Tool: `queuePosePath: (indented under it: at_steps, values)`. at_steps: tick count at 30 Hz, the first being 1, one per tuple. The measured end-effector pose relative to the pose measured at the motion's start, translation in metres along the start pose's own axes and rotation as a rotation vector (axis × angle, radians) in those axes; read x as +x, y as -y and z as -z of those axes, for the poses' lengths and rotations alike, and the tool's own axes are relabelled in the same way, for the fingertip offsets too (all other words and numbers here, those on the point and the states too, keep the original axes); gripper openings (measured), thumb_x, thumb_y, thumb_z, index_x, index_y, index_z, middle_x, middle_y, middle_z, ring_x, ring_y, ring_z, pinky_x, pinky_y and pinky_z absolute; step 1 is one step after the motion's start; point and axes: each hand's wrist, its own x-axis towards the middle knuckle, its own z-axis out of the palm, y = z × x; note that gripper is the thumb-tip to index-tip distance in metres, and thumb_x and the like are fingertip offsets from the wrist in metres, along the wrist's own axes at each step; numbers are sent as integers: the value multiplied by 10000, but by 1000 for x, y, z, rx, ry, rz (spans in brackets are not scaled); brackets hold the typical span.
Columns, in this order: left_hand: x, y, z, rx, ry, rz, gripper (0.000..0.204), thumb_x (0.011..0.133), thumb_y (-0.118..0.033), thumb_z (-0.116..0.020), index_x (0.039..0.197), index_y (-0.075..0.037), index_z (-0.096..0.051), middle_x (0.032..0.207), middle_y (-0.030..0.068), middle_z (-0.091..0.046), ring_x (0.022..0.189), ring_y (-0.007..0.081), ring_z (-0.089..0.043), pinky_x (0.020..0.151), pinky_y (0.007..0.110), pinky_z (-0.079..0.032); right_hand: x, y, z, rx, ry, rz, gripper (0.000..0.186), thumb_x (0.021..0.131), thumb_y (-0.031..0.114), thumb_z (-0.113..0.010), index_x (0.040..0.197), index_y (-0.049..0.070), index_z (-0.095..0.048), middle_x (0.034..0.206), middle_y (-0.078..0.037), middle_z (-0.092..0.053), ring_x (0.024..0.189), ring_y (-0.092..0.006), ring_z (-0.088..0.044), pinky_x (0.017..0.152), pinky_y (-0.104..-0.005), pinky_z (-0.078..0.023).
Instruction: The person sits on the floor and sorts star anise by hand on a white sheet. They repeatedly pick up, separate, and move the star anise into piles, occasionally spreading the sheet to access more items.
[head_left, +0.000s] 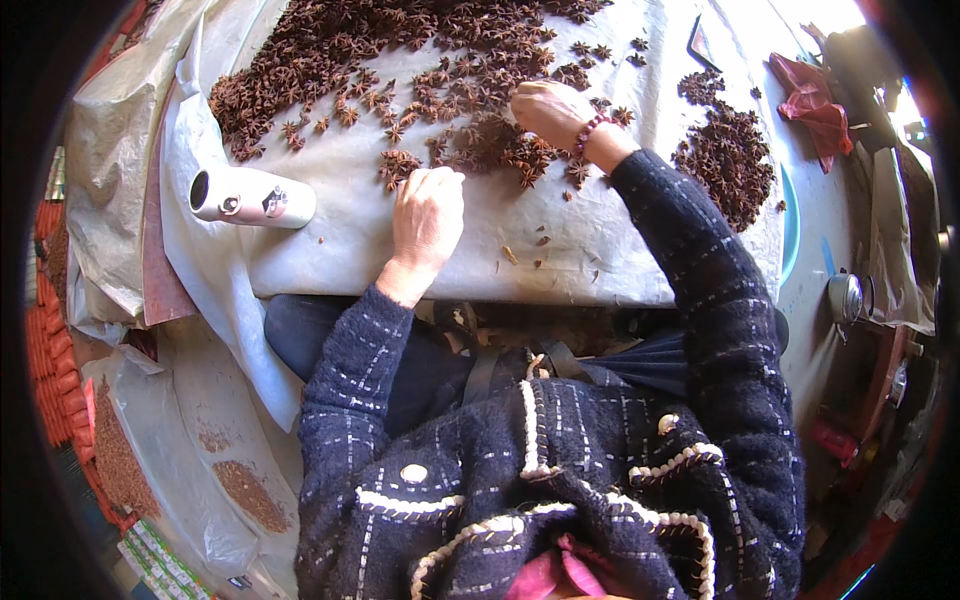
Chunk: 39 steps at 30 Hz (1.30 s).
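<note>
Star anise (370, 50) is spread over a pale sheet (350, 260) on the table, thickest at the far left. My left hand (430, 220) is closed at the near edge of the spread, beside a small clump of star anise; its fingertips are mostly hidden. My right hand (553, 112), with a bead bracelet (592, 130) at the wrist, reaches farther in over the pods. Its fingers curl downward, and whatever they hold is hidden. A separate star anise pile (728, 160) lies to the right of my right forearm.
A white bottle-shaped container (262, 197) lies or leans at the left. A red plastic bag (812, 110) and a metal tin (845, 297) are at the right. Another sheet (190, 400) with brown bits lies low at the left. A few fragments (541, 240) lie near the front edge.
</note>
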Motion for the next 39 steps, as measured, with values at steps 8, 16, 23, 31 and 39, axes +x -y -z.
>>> queuePosePath:
  at_steps: [8,16,23,31,39]
  values:
    - [60,15,-22,21,7,-119,122,857,-124,-641,946,-69,-704,905,104,-681,890,266,-622,812,351,-506,-64,9,70,742,366,-462,141,839,171,-647,840,54,-724,713,-94,-686,610,-143,-653,596,-313,-520]
    - [120,12,-72,282,255,-274,153,862,-180,-570,848,-87,-691,865,88,-624,913,268,-577,791,393,-499,-54,10,31,558,-20,-718,231,874,257,-607,818,70,-731,720,-117,-682,619,-234,-662,654,-334,-543]
    - [123,6,-74,273,335,-233,163,858,-105,-494,894,-51,-643,940,145,-614,945,321,-588,795,428,-498,-8,23,-10,339,-92,-786,195,831,165,-570,770,34,-702,799,-200,-650,736,-348,-657,706,-428,-524]
    - [93,13,-62,-99,28,-67,100,862,-35,-458,938,-21,-521,917,205,-596,908,393,-579,780,476,-477,-30,22,-4,402,-374,-681,64,860,52,-549,821,10,-522,739,-202,-561,671,-347,-573,620,-417,-467]
    - [41,-23,-23,-381,119,-60,114,958,-85,-395,954,-11,-482,553,85,-564,438,180,-573,345,294,-446,-60,6,17,318,-413,-804,89,876,115,-567,889,36,-528,704,-182,-587,636,-342,-591,598,-415,-478]
